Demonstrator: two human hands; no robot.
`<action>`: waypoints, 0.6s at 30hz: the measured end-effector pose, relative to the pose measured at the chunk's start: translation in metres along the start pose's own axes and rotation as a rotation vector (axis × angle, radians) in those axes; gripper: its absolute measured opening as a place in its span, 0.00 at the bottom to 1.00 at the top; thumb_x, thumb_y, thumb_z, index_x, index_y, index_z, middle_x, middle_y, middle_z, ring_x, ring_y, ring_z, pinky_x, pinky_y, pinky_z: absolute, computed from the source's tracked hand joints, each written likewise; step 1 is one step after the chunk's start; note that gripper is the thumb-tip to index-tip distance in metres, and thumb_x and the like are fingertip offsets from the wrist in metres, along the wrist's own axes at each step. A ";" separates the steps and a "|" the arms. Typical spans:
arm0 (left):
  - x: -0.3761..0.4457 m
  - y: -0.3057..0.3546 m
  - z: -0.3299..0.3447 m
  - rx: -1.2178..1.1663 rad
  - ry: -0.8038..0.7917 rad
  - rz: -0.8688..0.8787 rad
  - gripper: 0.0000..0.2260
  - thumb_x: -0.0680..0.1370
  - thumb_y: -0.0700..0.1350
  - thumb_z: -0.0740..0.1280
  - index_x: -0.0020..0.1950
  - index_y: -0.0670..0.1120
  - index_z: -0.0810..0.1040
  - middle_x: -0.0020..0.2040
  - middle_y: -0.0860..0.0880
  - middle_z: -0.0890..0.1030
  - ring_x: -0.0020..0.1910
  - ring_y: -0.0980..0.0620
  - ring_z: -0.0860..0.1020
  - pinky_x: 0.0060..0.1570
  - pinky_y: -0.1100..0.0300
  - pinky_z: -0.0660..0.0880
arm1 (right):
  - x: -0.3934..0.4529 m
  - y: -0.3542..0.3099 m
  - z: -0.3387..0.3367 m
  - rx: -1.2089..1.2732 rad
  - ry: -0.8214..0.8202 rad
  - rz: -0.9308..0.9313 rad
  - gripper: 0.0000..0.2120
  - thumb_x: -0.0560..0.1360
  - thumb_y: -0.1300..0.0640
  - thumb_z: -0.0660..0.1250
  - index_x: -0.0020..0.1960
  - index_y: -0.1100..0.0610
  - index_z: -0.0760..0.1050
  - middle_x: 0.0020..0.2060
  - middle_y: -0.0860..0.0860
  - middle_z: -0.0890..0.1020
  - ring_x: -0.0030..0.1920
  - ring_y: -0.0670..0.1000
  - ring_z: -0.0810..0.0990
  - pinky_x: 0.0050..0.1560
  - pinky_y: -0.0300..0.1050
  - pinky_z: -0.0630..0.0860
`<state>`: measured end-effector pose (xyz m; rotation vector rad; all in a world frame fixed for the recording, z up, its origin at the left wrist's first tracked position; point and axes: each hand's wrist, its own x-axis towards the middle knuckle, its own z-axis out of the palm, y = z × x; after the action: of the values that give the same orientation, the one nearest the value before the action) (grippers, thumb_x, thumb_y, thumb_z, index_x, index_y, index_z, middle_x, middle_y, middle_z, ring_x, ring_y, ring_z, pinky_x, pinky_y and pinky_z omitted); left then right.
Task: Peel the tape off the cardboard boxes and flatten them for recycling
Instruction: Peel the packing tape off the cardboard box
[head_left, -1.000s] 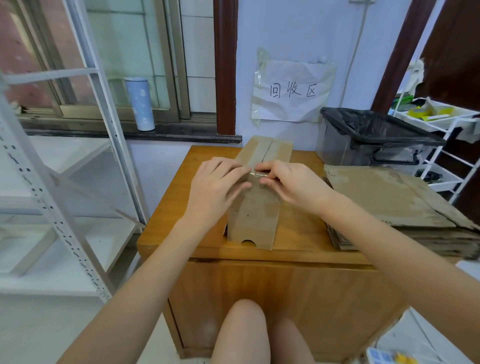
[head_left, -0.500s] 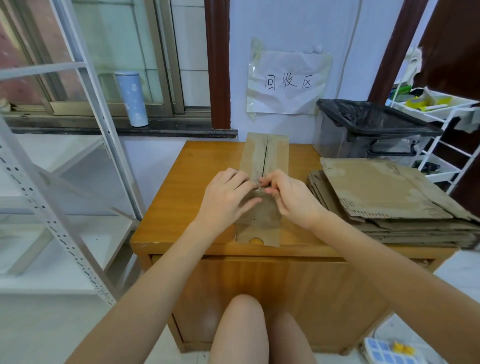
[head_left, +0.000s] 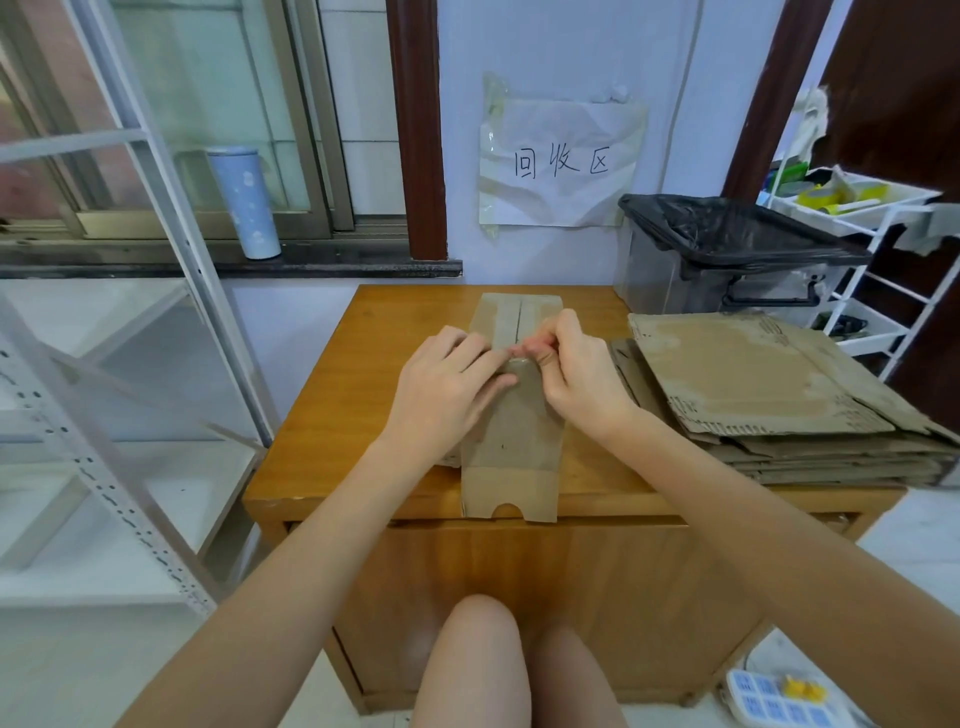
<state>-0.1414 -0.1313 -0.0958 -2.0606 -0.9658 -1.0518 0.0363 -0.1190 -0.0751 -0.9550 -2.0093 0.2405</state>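
Both hands sit on top of a long, narrow cardboard box that lies on the wooden table. Left hand lies flat on the box with straight fingers pressing it down. Right hand has its fingers curled, and its thumb and fingertips pinch a small shiny bit of clear tape at the middle of the box. The tape is very hard to see (it is see-through and mostly covered by fingers), so I cannot tell how much has come off.

Past the fingers, the far end of the box shows a slit down its middle. Close to the person, the box end hangs over the table edge and has a half-round notch.

Just to the right of the right hand is a pile of flat cardboard; its right side is cut off by the picture edge. Behind that pile stands a bin with a black bag.

On the wall beyond the hands hangs a crinkled paper sign that reads "回收区". Far to the left, a blue bottle stands on the window sill.
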 end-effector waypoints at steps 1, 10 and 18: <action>0.000 0.001 0.000 0.028 0.014 0.023 0.13 0.81 0.50 0.63 0.50 0.42 0.82 0.42 0.46 0.80 0.42 0.47 0.75 0.38 0.56 0.72 | -0.001 -0.001 0.001 0.010 0.004 0.005 0.04 0.80 0.60 0.60 0.47 0.58 0.66 0.43 0.58 0.80 0.45 0.57 0.82 0.45 0.55 0.78; -0.012 0.001 0.000 0.230 0.031 0.253 0.03 0.78 0.41 0.68 0.46 0.42 0.81 0.40 0.48 0.79 0.38 0.48 0.76 0.39 0.58 0.72 | -0.012 -0.002 -0.005 0.044 -0.190 0.027 0.03 0.80 0.55 0.61 0.48 0.54 0.67 0.49 0.53 0.80 0.52 0.51 0.81 0.52 0.49 0.79; -0.016 -0.001 -0.002 0.204 0.002 0.230 0.07 0.80 0.40 0.63 0.47 0.42 0.81 0.41 0.47 0.80 0.38 0.48 0.76 0.39 0.58 0.71 | -0.010 0.010 -0.022 -0.351 -0.220 -0.388 0.25 0.71 0.38 0.65 0.54 0.57 0.81 0.51 0.51 0.81 0.54 0.51 0.76 0.51 0.44 0.75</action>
<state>-0.1492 -0.1376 -0.1083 -1.9469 -0.7778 -0.8010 0.0624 -0.1233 -0.0729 -0.7469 -2.4442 -0.2376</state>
